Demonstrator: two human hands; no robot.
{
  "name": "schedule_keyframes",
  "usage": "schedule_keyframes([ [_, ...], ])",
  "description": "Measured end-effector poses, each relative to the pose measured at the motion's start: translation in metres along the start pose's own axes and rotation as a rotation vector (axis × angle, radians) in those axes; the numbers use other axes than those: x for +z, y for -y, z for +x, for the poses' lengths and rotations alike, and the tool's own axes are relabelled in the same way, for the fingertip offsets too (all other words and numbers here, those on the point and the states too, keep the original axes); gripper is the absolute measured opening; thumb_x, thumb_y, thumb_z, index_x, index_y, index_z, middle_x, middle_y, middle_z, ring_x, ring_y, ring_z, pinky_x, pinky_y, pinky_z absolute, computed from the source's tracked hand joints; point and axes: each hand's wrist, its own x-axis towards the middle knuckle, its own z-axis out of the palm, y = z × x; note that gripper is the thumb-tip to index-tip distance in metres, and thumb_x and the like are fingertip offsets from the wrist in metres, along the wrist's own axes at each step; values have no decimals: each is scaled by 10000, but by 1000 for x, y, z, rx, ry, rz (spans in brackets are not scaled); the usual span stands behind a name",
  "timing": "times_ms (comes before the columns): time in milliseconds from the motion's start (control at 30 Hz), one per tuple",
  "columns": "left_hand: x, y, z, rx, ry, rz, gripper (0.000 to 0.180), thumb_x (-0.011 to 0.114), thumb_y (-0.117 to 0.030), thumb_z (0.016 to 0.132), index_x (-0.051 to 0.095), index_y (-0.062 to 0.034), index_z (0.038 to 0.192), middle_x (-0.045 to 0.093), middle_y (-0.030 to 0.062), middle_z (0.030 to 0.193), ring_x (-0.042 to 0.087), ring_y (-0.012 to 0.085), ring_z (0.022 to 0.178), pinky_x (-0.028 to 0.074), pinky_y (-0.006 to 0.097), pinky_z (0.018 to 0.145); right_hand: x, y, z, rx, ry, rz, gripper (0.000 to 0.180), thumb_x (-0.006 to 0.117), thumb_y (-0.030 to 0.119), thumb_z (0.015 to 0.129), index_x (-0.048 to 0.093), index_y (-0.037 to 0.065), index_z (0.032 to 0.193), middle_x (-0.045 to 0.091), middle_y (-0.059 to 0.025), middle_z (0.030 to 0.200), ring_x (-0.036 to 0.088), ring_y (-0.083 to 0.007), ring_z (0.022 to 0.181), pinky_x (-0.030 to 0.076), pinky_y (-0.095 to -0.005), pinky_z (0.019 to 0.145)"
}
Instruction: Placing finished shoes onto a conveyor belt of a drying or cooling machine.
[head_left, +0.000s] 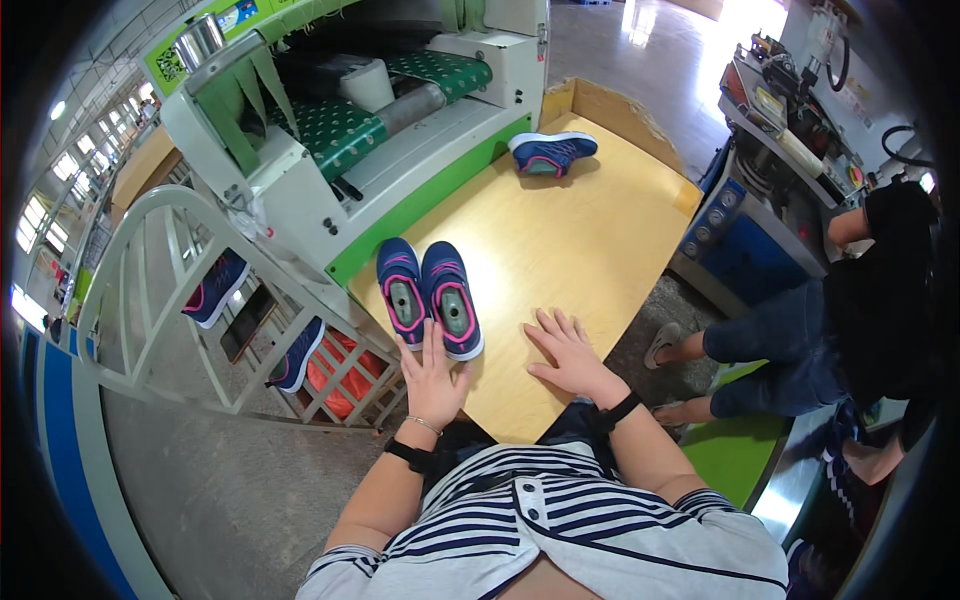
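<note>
A pair of navy sneakers with pink trim lies side by side on the yellow board (pixel 580 240), toes pointing away from me. Grey-green shoe lasts fill the openings of the left sneaker (pixel 399 270) and the right sneaker (pixel 447 262). My left hand (pixel 432 385) is at their heels, fingers stretched out, the fingertips at or just touching the heel edges. My right hand (pixel 570 355) rests flat on the board with its fingers spread and nothing in it. Farther off, a single navy sneaker (pixel 553 152) lies on its side near the board's back edge.
Behind the board stands a white and green machine (pixel 420 170) with a green dotted conveyor belt (pixel 345 145). At left, a metal rack (pixel 215 350) holds more sneakers and a red bag (pixel 340 375). A co-worker (pixel 800 350) stands at right beside another machine (pixel 740 210).
</note>
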Motion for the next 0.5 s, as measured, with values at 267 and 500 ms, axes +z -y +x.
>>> schedule_keyframes([
  [267, 0, -1, 0, -16, 11, 13, 856, 641, -388, 895, 236, -53, 1571, 205, 115, 1655, 28, 580, 1466, 162, 652, 1166, -1, 1, 1, 3, 10, -7, 727, 625, 477, 909, 386, 201, 1538, 250, -136, 1640, 160, -396, 1518, 108, -560, 1225],
  [500, -3, -3, 1, -22, 23, 36, 846, 643, -390, 896, 253, -45, 1563, 225, 123, 1645, 42, 581, 1463, 177, 649, 1165, -2, 1, 1, 7, 18, 0, 728, 625, 473, 910, 382, 196, 1539, 241, -137, 1642, 155, -397, 1518, 102, -558, 1226],
])
